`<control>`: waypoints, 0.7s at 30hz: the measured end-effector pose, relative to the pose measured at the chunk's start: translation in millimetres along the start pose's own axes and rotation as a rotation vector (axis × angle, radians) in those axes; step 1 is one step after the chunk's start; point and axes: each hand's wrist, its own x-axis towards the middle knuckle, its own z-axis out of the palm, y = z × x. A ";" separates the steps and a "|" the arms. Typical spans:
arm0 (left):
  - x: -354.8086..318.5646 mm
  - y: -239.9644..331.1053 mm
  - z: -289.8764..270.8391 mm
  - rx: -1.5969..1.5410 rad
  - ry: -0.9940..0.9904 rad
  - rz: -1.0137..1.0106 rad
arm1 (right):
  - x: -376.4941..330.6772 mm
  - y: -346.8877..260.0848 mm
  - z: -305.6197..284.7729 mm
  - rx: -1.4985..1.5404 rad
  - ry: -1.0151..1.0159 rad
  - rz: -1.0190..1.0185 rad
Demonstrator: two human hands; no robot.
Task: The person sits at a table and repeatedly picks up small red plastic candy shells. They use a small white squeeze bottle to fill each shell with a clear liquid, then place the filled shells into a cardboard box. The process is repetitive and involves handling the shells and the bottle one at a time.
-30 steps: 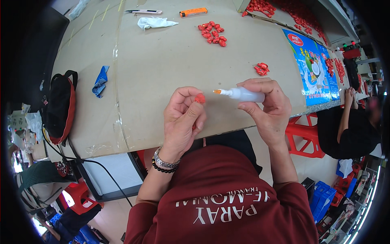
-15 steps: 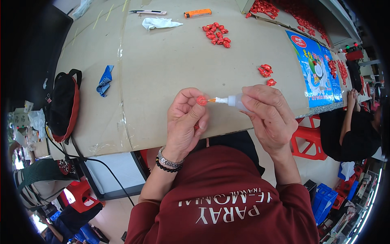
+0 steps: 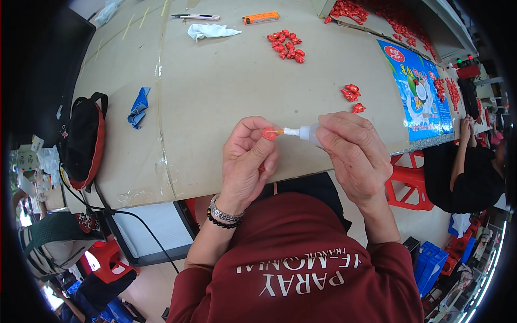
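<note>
Between the thumb and forefinger of my left hand [image 3: 249, 156] is a small round red piece [image 3: 269, 133]. A bit more red shows lower down, inside the curled fingers. My right hand [image 3: 356, 153] grips a whitish squeeze bottle [image 3: 309, 133] with a white-wrapped neck and a thin amber tip. That tip points left and meets the red piece, or lies very close to it. Both hands are above the near part of the table. Several red pieces [image 3: 291, 47] lie in a cluster farther off, and a few red pieces [image 3: 351, 93] sit beyond my right hand.
The table [image 3: 210, 91] holds a utility knife [image 3: 195, 16], an orange box-shaped item [image 3: 260, 18], a white crumpled cloth [image 3: 212, 31] and a blue crumpled wrapper [image 3: 139, 107]. A black-and-red pouch [image 3: 86, 141] is at the left edge. A blue printed sheet [image 3: 419, 94] lies right, near another person [image 3: 460, 172].
The bottle in my right hand has shifted slightly left, bringing its tip closer into the red piece. My left hand has barely moved.
</note>
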 end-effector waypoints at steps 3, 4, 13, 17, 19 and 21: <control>0.1 -0.3 -1.4 0.024 -0.003 -0.013 | -0.5 0.8 -0.5 -0.024 -0.007 -0.022; 0.0 -0.2 -1.2 0.026 0.000 -0.014 | 0.2 0.5 -1.2 -0.036 -0.010 -0.032; -0.7 2.1 3.3 0.056 0.035 -0.021 | 1.0 0.2 -4.3 -0.113 -0.030 -0.097; -0.3 1.5 3.2 0.049 0.023 -0.029 | 0.7 -0.2 -4.1 -0.109 -0.030 -0.099; 0.0 1.5 3.0 0.048 0.013 -0.028 | 0.9 -1.0 -4.1 -0.108 -0.034 -0.099; 0.3 1.6 3.4 0.051 0.009 -0.028 | 1.1 -1.4 -4.2 -0.103 -0.034 -0.099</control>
